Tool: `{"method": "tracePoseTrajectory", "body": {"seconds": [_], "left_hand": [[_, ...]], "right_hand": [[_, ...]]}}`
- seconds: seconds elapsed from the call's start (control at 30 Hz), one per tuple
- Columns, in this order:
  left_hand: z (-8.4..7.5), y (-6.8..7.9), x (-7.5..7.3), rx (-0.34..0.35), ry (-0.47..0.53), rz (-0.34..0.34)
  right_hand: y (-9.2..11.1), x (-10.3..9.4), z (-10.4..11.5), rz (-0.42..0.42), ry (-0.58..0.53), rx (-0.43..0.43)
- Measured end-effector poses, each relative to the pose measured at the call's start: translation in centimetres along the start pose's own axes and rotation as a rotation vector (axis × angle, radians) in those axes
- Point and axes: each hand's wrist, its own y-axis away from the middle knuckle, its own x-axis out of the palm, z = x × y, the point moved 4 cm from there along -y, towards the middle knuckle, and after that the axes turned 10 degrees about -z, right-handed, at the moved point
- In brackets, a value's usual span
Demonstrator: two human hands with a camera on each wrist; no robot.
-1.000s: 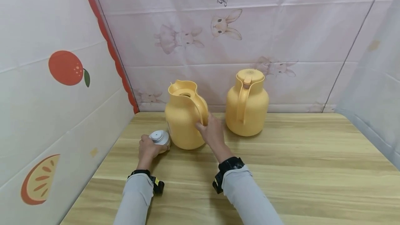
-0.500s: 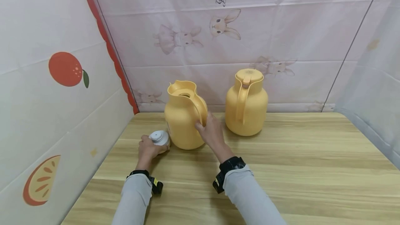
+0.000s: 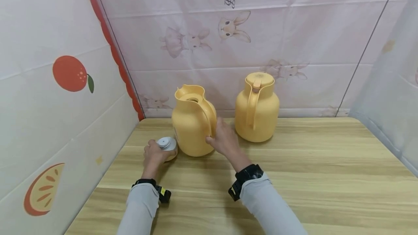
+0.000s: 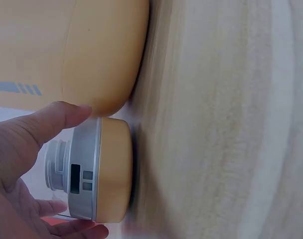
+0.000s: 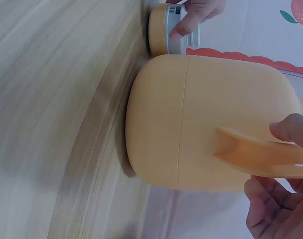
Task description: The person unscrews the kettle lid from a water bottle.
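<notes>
A yellow thermos jug [image 3: 192, 130] stands upright with its top uncovered. Left of it, a grey and yellow lid [image 4: 111, 172] rests on the table, yellow side down, close beside the jug's base. My left hand [image 3: 155, 155] holds this lid, thumb on the side towards the jug and fingers on the other side. My right hand [image 3: 225, 139] is at the jug's handle [image 5: 261, 154]. Its thumb lies just off one side and its loosely bent fingers are at the other, without a firm grip.
A second yellow thermos jug [image 3: 257, 111], with its lid on, stands to the right near the back edge of the wooden table [image 3: 326, 177]. Printed cloth walls [image 3: 196, 53] enclose the table at the back and both sides.
My right hand has shifted slightly right and its thumb has slid lower at the handle, its hold loosening. The left hand, lid and both jugs stay in place.
</notes>
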Motion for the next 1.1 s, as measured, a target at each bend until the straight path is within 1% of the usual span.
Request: {"method": "tracePoseTrajectory", "body": {"seconds": [0.1, 0.33, 0.47, 0.67, 0.8, 0.93, 1.1], "left_hand": [[-0.2, 0.3, -0.2, 0.020, -0.007, -0.004], [0.0, 1.2, -0.3, 0.102, 0.018, -0.046], [0.0, 1.7, -0.2, 0.128, 0.031, -0.069], [-0.2, 2.5, -0.3, 0.155, 0.014, -0.079], [-0.7, 3.3, -0.6, 0.184, -0.017, -0.099], [-1.2, 4.2, -0.6, 0.210, -0.056, -0.093], [-1.9, 5.3, -0.4, 0.255, -0.068, -0.065]], "right_hand": [[0.1, -0.1, -0.1, 0.012, 0.013, -0.003], [0.9, -0.2, -1.1, 0.027, -0.083, 0.013], [1.6, -0.7, -2.1, 0.032, -0.097, 0.010], [2.0, -1.7, -3.8, 0.008, -0.089, 0.012], [2.2, -2.4, -4.8, -0.017, -0.094, -0.011], [2.5, -3.0, -5.8, -0.022, -0.082, -0.025], [3.0, -3.6, -7.1, -0.005, -0.075, 0.016]]}}
